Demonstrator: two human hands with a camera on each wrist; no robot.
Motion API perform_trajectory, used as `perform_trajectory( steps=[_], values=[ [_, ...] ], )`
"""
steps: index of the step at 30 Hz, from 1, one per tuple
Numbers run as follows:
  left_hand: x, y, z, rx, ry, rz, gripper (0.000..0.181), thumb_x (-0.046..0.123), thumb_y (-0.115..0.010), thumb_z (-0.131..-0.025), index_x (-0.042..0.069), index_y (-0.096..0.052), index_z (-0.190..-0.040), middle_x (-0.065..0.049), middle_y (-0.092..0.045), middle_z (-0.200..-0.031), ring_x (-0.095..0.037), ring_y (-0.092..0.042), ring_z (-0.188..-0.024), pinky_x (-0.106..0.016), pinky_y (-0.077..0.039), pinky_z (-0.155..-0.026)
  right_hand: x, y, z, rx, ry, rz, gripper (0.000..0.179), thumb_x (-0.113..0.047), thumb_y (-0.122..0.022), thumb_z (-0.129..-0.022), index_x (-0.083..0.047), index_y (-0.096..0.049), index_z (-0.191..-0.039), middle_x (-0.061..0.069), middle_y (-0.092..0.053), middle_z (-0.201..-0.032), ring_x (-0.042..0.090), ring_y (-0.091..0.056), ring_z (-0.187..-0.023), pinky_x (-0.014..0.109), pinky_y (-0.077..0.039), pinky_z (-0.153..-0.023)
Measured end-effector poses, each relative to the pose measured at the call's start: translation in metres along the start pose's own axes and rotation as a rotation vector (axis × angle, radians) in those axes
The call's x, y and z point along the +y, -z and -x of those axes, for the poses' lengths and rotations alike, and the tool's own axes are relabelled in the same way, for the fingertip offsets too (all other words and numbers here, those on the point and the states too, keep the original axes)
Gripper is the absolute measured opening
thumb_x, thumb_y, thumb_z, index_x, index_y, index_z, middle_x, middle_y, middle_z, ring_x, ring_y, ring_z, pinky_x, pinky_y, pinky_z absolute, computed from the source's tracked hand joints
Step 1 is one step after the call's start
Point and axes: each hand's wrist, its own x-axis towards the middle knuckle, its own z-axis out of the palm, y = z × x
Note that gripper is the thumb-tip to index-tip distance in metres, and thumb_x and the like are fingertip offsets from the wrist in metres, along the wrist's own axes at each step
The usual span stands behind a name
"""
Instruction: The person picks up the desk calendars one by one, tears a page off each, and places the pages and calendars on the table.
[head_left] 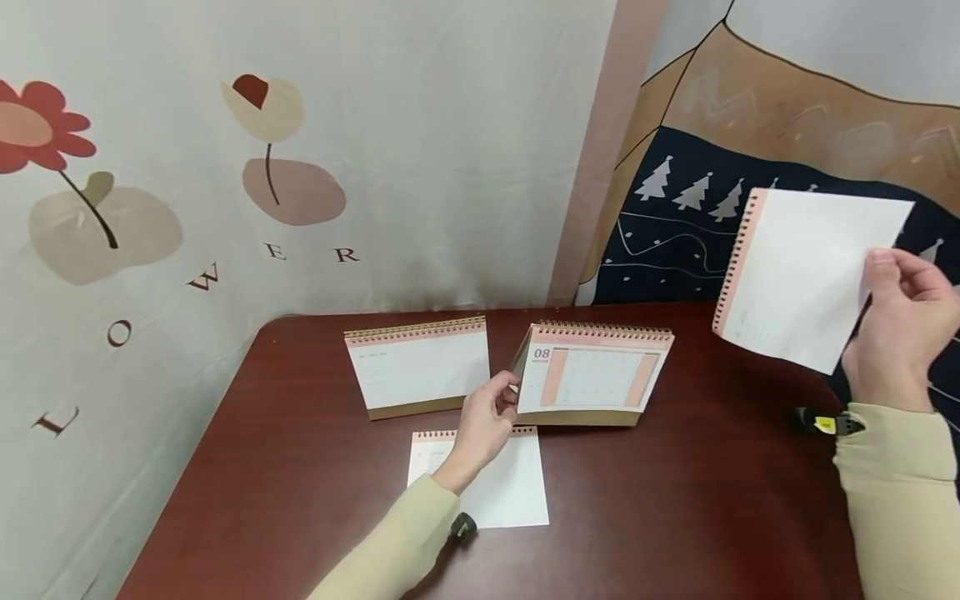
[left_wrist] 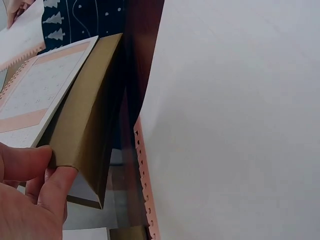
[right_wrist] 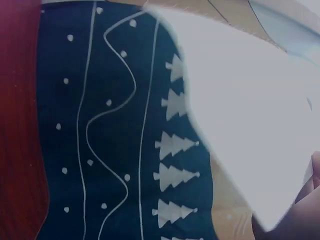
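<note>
My left hand [head_left: 487, 417] pinches the lower left corner of a desk calendar [head_left: 596, 375] that stands on the table, its page marked 08. In the left wrist view, thumb and fingers grip the brown cardboard base [left_wrist: 82, 115]. Up at the right, my right hand [head_left: 903, 317] holds a loose white page [head_left: 810, 275] by its edge, a pink punched strip along the far side. That page [right_wrist: 240, 100] looks blurred in the right wrist view. Below the left hand lies another loose page [head_left: 513, 487] with a pink punched edge, partly covered by the hand and sleeve.
A second desk calendar [head_left: 420, 367] stands to the left, near the back of the dark red table [head_left: 675, 517]. Behind the table hang a white cloth with flowers [head_left: 450, 167] and a dark blue cloth with trees [head_left: 660, 250].
</note>
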Motion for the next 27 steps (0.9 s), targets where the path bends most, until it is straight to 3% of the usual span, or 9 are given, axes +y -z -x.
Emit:
perform_trajectory(
  steps=[5, 10, 16, 23, 27],
  values=[
    [0.001, -0.001, -0.001, 0.008, 0.004, 0.008, 0.042, -0.012, -0.057, -0.077, 0.010, -0.067, -0.112, -0.005, -0.064, -0.088, -0.011, -0.055, -0.074, -0.022, -0.046, -0.067, 0.008, -0.005, 0.018, -0.082, 0.123, 0.032, 0.025, -0.017, -0.080, -0.082, -0.002, -0.076, -0.101, 0.001, -0.066, -0.091, 0.011, -0.056, -0.087, 0.015, -0.047, -0.071],
    [0.005, -0.006, -0.003, 0.008, -0.001, 0.010, 0.044, -0.010, -0.057, -0.077, 0.009, -0.067, -0.115, -0.006, -0.064, -0.089, -0.015, -0.058, -0.075, -0.024, -0.048, -0.070, 0.009, -0.004, 0.033, -0.144, 0.160, 0.062, 0.021, -0.012, -0.079, -0.084, 0.001, -0.075, -0.100, 0.001, -0.069, -0.089, 0.013, -0.055, -0.083, 0.019, -0.042, -0.069],
    [0.007, -0.011, -0.007, 0.018, -0.002, 0.015, 0.045, -0.011, -0.056, -0.077, 0.009, -0.067, -0.116, -0.006, -0.066, -0.088, -0.010, -0.056, -0.075, -0.026, -0.049, -0.072, 0.010, 0.000, 0.048, -0.203, 0.226, 0.102, 0.018, -0.006, -0.076, -0.084, 0.004, -0.074, -0.099, 0.002, -0.068, -0.085, 0.014, -0.054, -0.077, 0.020, -0.041, -0.064],
    [0.009, -0.014, -0.010, 0.007, 0.010, 0.033, 0.042, -0.010, -0.058, -0.080, 0.009, -0.066, -0.116, -0.006, -0.066, -0.088, -0.011, -0.059, -0.075, -0.028, -0.052, -0.072, 0.012, 0.006, 0.069, -0.267, 0.396, 0.408, 0.021, -0.011, -0.069, -0.090, 0.001, -0.073, -0.106, -0.013, -0.069, -0.088, 0.006, -0.056, -0.071, 0.017, -0.043, -0.064],
    [0.011, -0.014, -0.011, -0.004, 0.008, 0.044, 0.041, -0.009, -0.059, -0.081, 0.009, -0.066, -0.116, -0.007, -0.067, -0.088, -0.012, -0.061, -0.075, -0.028, -0.053, -0.071, 0.014, 0.008, 0.081, -0.326, 0.447, 0.471, 0.021, -0.011, -0.069, -0.090, 0.002, -0.073, -0.106, -0.017, -0.069, -0.089, 0.004, -0.057, -0.070, 0.015, -0.044, -0.063]
  ],
)
